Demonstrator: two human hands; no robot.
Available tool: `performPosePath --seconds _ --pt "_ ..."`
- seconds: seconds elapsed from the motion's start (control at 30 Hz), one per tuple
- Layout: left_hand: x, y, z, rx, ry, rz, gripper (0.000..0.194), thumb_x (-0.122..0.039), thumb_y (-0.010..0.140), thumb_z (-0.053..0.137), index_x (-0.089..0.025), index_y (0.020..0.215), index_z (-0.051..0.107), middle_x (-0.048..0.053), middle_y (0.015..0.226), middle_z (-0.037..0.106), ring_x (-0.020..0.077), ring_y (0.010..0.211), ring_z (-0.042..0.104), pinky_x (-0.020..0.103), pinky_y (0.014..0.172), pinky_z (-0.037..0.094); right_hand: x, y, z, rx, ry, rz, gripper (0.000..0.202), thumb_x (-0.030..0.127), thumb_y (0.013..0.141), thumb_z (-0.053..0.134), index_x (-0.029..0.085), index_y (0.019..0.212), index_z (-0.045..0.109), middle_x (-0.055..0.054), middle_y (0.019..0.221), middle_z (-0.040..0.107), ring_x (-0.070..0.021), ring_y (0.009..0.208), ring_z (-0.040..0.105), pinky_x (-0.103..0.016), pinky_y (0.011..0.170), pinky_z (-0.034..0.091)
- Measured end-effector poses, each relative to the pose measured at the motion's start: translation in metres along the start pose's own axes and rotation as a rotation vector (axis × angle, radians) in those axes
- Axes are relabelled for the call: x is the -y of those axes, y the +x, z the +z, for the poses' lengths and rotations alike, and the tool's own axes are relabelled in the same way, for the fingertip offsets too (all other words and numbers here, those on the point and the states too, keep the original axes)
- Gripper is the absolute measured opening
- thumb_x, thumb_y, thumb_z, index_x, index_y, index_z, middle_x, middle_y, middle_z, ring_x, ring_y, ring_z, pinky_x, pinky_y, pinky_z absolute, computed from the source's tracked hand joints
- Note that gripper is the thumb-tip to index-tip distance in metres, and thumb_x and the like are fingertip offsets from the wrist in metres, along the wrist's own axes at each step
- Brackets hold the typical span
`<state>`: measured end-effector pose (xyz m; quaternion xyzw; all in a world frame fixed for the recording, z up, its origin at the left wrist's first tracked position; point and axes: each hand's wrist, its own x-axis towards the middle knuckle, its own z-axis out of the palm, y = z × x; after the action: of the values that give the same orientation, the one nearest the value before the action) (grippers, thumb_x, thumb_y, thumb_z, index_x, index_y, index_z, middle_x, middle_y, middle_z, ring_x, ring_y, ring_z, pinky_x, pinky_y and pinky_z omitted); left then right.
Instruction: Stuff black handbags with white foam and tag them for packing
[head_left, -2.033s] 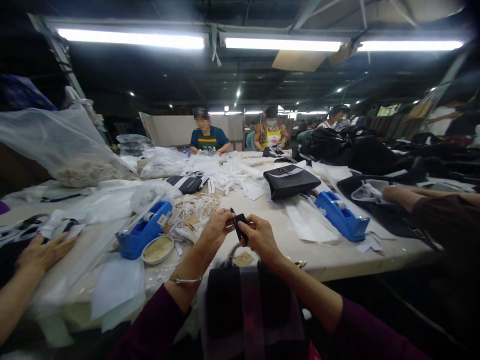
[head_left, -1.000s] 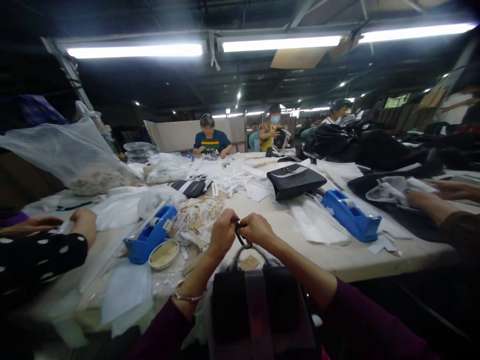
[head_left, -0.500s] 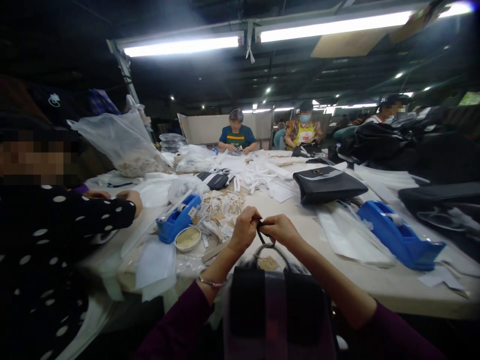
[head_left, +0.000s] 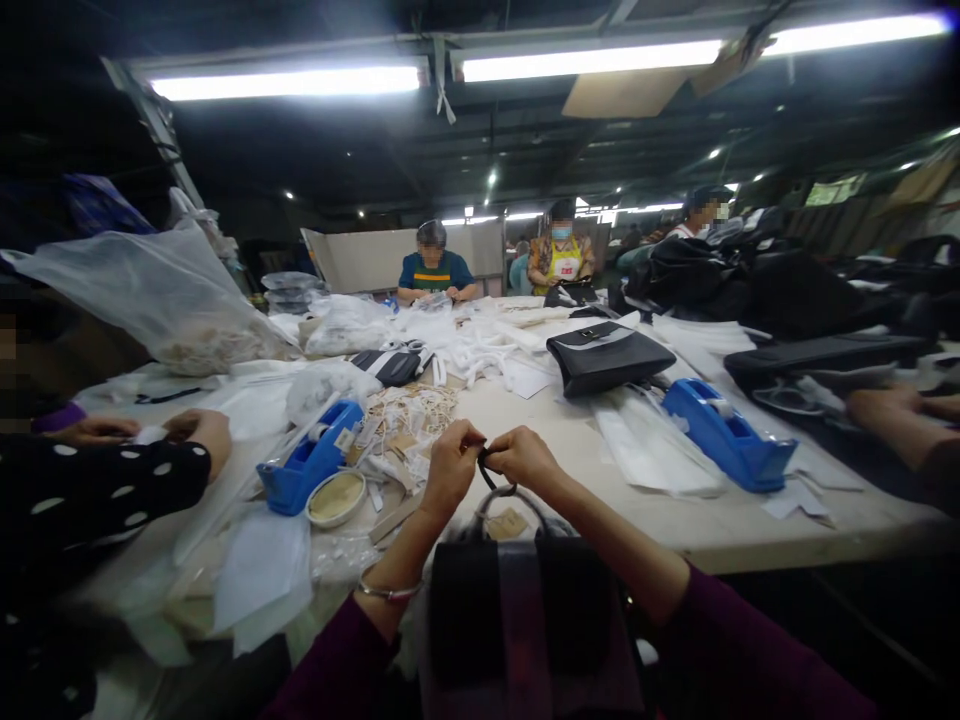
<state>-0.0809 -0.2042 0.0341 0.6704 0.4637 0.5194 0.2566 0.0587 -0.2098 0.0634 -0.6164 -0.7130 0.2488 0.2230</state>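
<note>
A dark bag [head_left: 525, 620] stands upright in front of me at the bottom, a clear strip or cover down its middle. Its curved top handle [head_left: 480, 510] rises toward my hands, and a brown tag [head_left: 507, 523] lies behind the handle's arch. A thin black strap [head_left: 489, 476] loops through the handle. Above it, my left hand [head_left: 454, 462] pinches one end of the strap. My right hand [head_left: 523, 458] grips the other end, its fingertips almost touching those of my left.
Blue tape dispensers stand left [head_left: 311, 458] and right [head_left: 727, 435]. A round dish [head_left: 336, 498] sits beside loose tags and strings [head_left: 409, 415]. A black bag [head_left: 609, 357] lies farther back. Co-workers' hands are at left [head_left: 191, 435] and right [head_left: 892, 420].
The view has turned right, so most things sit farther left in it. A person's hands have come into view at the right edge. My hands still hold the strap.
</note>
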Motion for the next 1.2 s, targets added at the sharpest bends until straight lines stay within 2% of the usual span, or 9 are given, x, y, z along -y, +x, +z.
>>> performPosePath --seconds 0.17,0.43,0.67,0.77,0.87,0.9,0.97,1.03,1.2 --pt "0.014 0.012 -0.004 0.045 -0.102 -0.142 0.004 -0.016 0.063 0.057 -0.017 0.067 0.055 -0.003 0.056 0.053 0.0108 0.051 0.048 0.023 0.049 0.037 0.0 -0.005 0.003 -0.029 0.041 -0.009 0.025 0.028 0.073 0.056 0.029 0.085 0.077 0.001 0.063 0.065 -0.0126 0.061 0.055 -0.022 0.053 0.031" --pt "0.014 0.011 -0.005 0.008 -0.095 -0.1 0.006 -0.016 0.064 0.059 -0.016 0.069 0.058 -0.003 0.062 0.056 0.0107 0.058 0.049 0.023 0.056 0.04 0.005 -0.003 0.004 -0.082 -0.027 0.035 0.021 0.029 0.072 0.057 0.025 0.077 0.077 -0.004 0.068 0.069 -0.0156 0.063 0.058 -0.025 0.052 0.028" --pt "-0.007 0.008 -0.004 0.061 0.014 0.012 0.011 -0.008 0.068 0.054 -0.018 0.065 0.058 -0.002 0.066 0.055 0.0134 0.067 0.052 0.025 0.064 0.04 0.006 0.003 0.001 -0.066 -0.052 0.001 0.015 0.024 0.069 0.06 0.022 0.071 0.075 -0.008 0.074 0.071 -0.0216 0.074 0.063 -0.026 0.057 0.032" --pt "-0.015 0.001 -0.003 0.092 0.082 0.134 0.018 -0.004 0.071 0.049 -0.019 0.066 0.057 -0.001 0.072 0.053 0.0139 0.073 0.05 0.027 0.069 0.039 0.004 0.008 0.0 -0.025 0.002 -0.014 0.012 0.024 0.066 0.062 0.019 0.067 0.073 -0.006 0.062 0.067 -0.0194 0.066 0.061 -0.025 0.056 0.033" --pt "-0.014 -0.004 -0.004 0.117 0.115 0.252 0.019 -0.004 0.076 0.046 -0.019 0.07 0.057 0.0 0.078 0.052 0.0144 0.078 0.05 0.027 0.073 0.039 -0.002 0.01 0.002 -0.005 0.106 -0.032 0.013 0.024 0.067 0.061 0.018 0.069 0.072 -0.001 0.05 0.06 -0.0148 0.056 0.057 -0.023 0.053 0.034" --pt "-0.011 -0.004 -0.005 0.107 0.071 0.22 0.018 -0.006 0.078 0.047 -0.019 0.073 0.058 0.0 0.079 0.052 0.0142 0.078 0.051 0.027 0.072 0.039 -0.005 0.01 0.004 -0.003 0.149 -0.04 0.013 0.025 0.069 0.06 0.018 0.071 0.071 0.0 0.048 0.058 -0.0136 0.053 0.056 -0.022 0.052 0.034" --pt "-0.003 -0.004 -0.007 0.084 -0.088 0.059 0.011 -0.012 0.078 0.052 -0.019 0.081 0.059 0.0 0.079 0.054 0.0129 0.072 0.052 0.025 0.066 0.04 -0.01 0.009 0.008 -0.004 0.241 -0.052 0.015 0.024 0.071 0.057 0.017 0.075 0.069 0.002 0.046 0.056 -0.0117 0.048 0.054 -0.02 0.049 0.035" --pt "0.005 -0.003 -0.008 0.115 -0.232 -0.092 0.009 -0.018 0.077 0.058 -0.017 0.085 0.06 -0.001 0.073 0.056 0.011 0.062 0.051 0.023 0.057 0.039 -0.013 0.007 0.012 -0.011 0.327 -0.053 0.016 0.022 0.072 0.054 0.016 0.081 0.066 0.004 0.047 0.055 -0.0105 0.044 0.053 -0.019 0.046 0.036" --pt "0.009 -0.004 -0.007 0.25 -0.365 -0.16 0.017 -0.03 0.074 0.066 -0.015 0.077 0.058 -0.003 0.059 0.053 0.008 0.051 0.046 0.022 0.052 0.037 -0.014 -0.001 0.01 0.031 0.524 -0.072 0.01 0.019 0.071 0.054 0.017 0.081 0.056 0.004 0.053 0.059 -0.0087 0.041 0.049 -0.018 0.042 0.035"
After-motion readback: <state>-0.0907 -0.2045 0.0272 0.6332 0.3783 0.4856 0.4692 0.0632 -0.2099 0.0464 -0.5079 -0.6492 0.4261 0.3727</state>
